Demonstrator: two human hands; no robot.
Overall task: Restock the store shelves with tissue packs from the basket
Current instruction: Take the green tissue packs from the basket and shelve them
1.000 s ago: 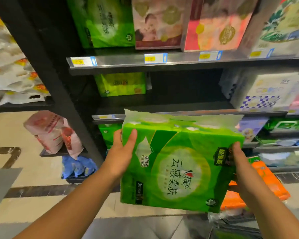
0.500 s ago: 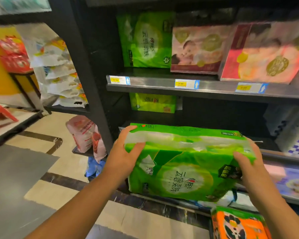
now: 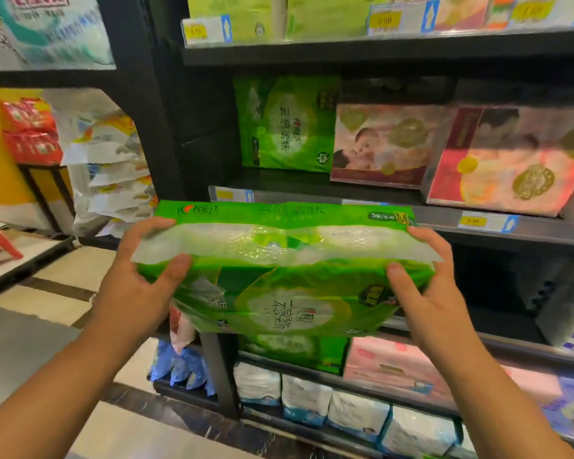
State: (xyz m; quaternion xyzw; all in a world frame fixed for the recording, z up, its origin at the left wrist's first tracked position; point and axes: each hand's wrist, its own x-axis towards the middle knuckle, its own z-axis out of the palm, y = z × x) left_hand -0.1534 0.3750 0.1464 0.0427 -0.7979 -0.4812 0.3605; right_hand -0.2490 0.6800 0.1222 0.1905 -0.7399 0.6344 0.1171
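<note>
Pack: green tissue pack is up in mid-air in front of the shelving, just in front of the middle shelf edge, not on any shelf yet. It's lying long-ways, clear side w/ white tissue showing turned up, printed green face tilted toward the cam.
Left grip: left grip is clamped on the pack's left end, thumb on the near face, fingers curled over the top.
Right grip: right grip is the same deal on the right end, thumb in front, fingers wrapped over the far top edge.
Middle shelf: one matching green pack stands upright at the back left. Beside it on the right is a pink pack w/ a baby pic, then a red/pink pack w/ gold medallions. A yellow price tag sits on the front rail.
Top shelf: light green packs, only the bottoms are in shot. Another price tag is clipped to the edge, numbers too blurry to read.
Lower shelves: another green pack is right under the held one, w/ pink packs next to it. White-and-blue packs line the row below.
Left side: black upright post, then a diff rack w/ white bags and red packs. Blue packs are down low by the post.
Floor: beige tiles w/ dark strips.
</note>
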